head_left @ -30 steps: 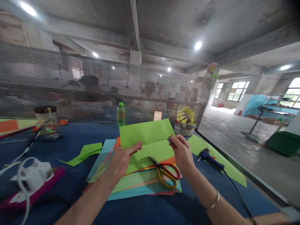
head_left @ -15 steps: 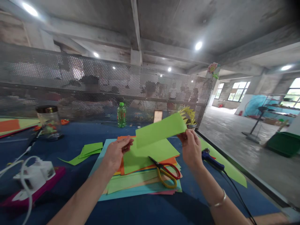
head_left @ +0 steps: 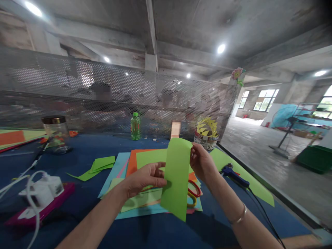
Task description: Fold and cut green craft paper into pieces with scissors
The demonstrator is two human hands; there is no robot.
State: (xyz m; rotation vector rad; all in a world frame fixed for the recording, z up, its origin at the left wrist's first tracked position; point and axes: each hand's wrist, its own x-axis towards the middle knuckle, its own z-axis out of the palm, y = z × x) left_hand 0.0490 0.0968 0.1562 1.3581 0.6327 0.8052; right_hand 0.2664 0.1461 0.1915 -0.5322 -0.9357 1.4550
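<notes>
My right hand (head_left: 204, 159) pinches the top right corner of a light green paper strip (head_left: 177, 176), which hangs upright with its upper edge curling over. My left hand (head_left: 145, 178) is at the strip's left edge, thumb and fingers apart; some fingertips are hidden by the paper, so a firm hold is not visible. Below lies a stack of coloured paper sheets (head_left: 153, 155) in green, orange and blue. Scissors with one red and one yellow handle (head_left: 194, 200) rest on the stack, their blades hidden behind the strip.
Green paper pieces (head_left: 103, 164) lie left of the stack. A power strip (head_left: 61, 197), a lidded jar (head_left: 57, 136) and a green bottle (head_left: 135, 127) stand on the blue table. At right are a glue gun (head_left: 236, 175), a green sheet (head_left: 263, 192) and a pot (head_left: 206, 141) with yellow paper pieces.
The green strip has swung from nearly level to upright and moved nearer. My right hand has shifted slightly left with it, and my left hand has moved right to its edge.
</notes>
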